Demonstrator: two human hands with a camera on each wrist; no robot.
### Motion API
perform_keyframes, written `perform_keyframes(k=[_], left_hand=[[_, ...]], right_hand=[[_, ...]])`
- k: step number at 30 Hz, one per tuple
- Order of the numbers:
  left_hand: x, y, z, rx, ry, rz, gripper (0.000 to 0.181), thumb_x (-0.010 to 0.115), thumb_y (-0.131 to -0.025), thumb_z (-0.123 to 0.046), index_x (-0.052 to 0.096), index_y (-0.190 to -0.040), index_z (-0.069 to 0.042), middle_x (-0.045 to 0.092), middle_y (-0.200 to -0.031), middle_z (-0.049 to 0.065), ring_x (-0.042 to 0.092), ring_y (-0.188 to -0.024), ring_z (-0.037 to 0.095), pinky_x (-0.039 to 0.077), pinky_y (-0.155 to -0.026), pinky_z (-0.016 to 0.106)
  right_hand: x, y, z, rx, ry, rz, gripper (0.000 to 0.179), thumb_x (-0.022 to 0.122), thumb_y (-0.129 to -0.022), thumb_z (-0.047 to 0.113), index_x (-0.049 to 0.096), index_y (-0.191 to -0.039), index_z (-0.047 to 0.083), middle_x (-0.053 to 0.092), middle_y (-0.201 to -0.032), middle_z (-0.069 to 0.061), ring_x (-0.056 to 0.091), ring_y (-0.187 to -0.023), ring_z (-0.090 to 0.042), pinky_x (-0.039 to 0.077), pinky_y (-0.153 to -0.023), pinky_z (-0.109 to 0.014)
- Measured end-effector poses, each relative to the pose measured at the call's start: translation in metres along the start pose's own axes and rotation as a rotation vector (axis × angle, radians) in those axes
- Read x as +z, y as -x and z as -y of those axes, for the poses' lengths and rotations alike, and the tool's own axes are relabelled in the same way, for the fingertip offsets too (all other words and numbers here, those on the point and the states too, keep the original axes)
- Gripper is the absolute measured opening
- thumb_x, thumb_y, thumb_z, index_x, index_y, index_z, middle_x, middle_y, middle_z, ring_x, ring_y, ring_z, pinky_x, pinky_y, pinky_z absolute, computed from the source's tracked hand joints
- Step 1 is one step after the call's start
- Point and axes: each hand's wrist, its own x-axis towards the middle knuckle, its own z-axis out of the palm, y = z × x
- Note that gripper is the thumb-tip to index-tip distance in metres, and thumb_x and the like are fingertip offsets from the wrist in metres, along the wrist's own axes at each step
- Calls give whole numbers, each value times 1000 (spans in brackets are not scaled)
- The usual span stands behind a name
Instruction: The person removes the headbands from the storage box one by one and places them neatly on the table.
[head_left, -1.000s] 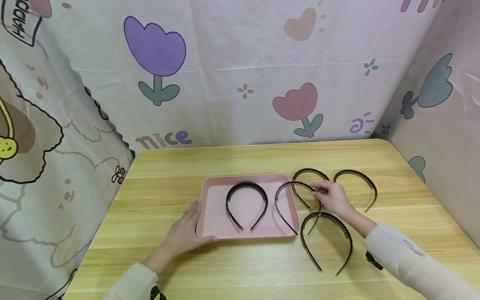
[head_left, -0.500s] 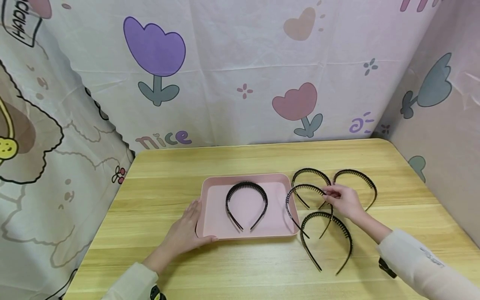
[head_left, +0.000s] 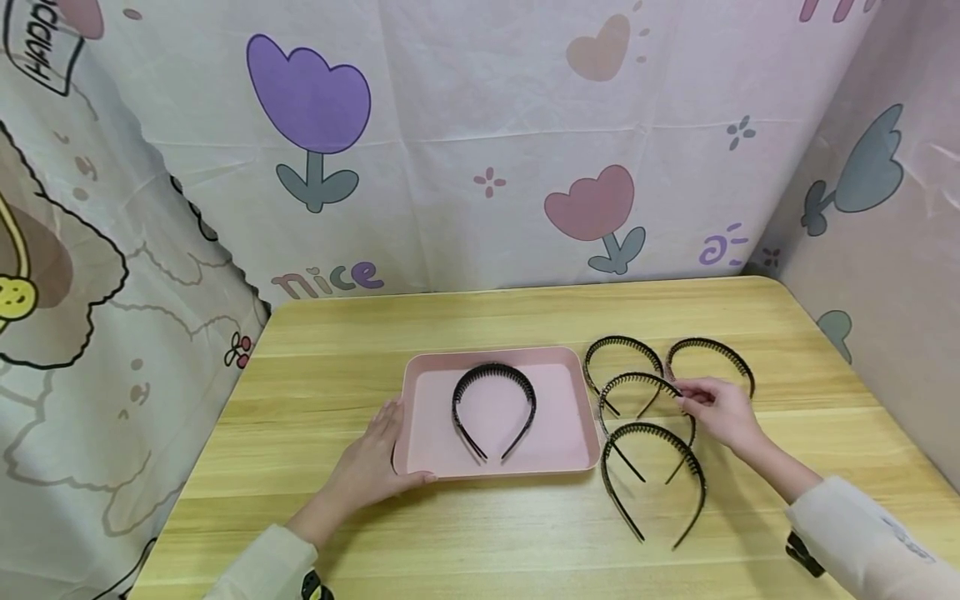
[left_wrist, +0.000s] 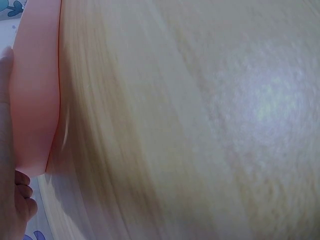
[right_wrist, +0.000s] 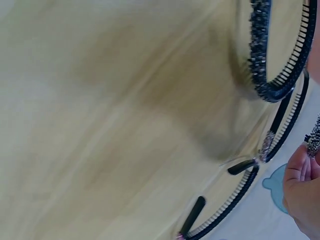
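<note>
A black toothed headband [head_left: 636, 375] is pinched at its right side by my right hand [head_left: 722, 410]. In the right wrist view, sparkly decoration [right_wrist: 314, 140] shows at the fingertips. The held headband overlaps two others in view, a back headband [head_left: 617, 339] and a front headband [head_left: 701, 479]; whether it touches them or the table I cannot tell. My left hand [head_left: 367, 460] holds the near left corner of a pink tray [head_left: 497, 476], thumb along the front and fingers along the left side. Inside lies a black headband [head_left: 492, 367]; its left leg looks doubled.
Another headband [head_left: 712, 342] lies at the back right, partly behind my right hand. Everything rests on a wooden table [head_left: 352, 325], with patterned cloth [head_left: 450, 167] hanging behind and at the sides.
My right hand has moved right and slightly nearer with the headband, from over the tray's right edge to among the loose headbands. The left hand and tray have stayed still.
</note>
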Motion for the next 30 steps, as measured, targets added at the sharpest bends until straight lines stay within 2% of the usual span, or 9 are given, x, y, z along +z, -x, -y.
perform_keyframes(k=[13,22,30], left_hand=[[-1,1,0,3,19,-21,113,68,-66,-64,25,-144,5,30,-148,23,30,-137,38,42,-100,52],[0,1,1,-3,11,-12,114,66,-66,-67,25,-143,6,29,-148,24,29,-137,38,41,-101,52],[2,1,1,6,3,-29,114,66,-66,-68,25,-143,6,30,-148,24,30,-137,37,42,-99,52]], right_hand=[[-13,13,-22,2,72,-67,21,67,-79,0,68,-98,-9,68,-83,-21,45,-65,19,44,-54,-9],[-21,26,-36,46,89,-54,22,66,-81,2,67,-99,-9,68,-83,-19,45,-65,18,43,-55,-9],[-32,35,-50,86,106,-70,24,67,-81,5,67,-100,-9,62,-71,17,46,-64,17,43,-54,-10]])
